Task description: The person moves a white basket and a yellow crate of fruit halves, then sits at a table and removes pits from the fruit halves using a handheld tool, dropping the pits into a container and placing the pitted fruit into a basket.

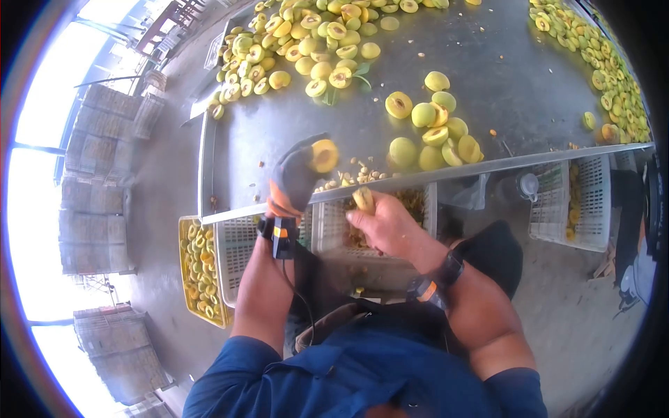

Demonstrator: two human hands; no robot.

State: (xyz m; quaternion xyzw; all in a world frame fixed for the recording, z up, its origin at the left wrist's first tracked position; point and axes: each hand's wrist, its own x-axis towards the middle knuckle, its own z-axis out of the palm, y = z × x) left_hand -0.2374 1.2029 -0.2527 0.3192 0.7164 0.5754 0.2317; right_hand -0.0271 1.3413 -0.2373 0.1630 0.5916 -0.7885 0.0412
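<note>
My left hand, in a dark glove with an orange cuff, is closed on a halved yellow-green fruit above the metal table. My bare right hand is at the table's front edge, its fingers wrapped round a short tan handle; whatever else belongs to that handle is hidden. Small pits lie by the edge between the hands. To the right of them sits a small group of whole and halved fruit.
A large heap of halved fruit covers the table's back left, another its right side. Below the edge stand a yellow crate of fruit halves, white crates and another white crate at right. Stacked crates stand far left.
</note>
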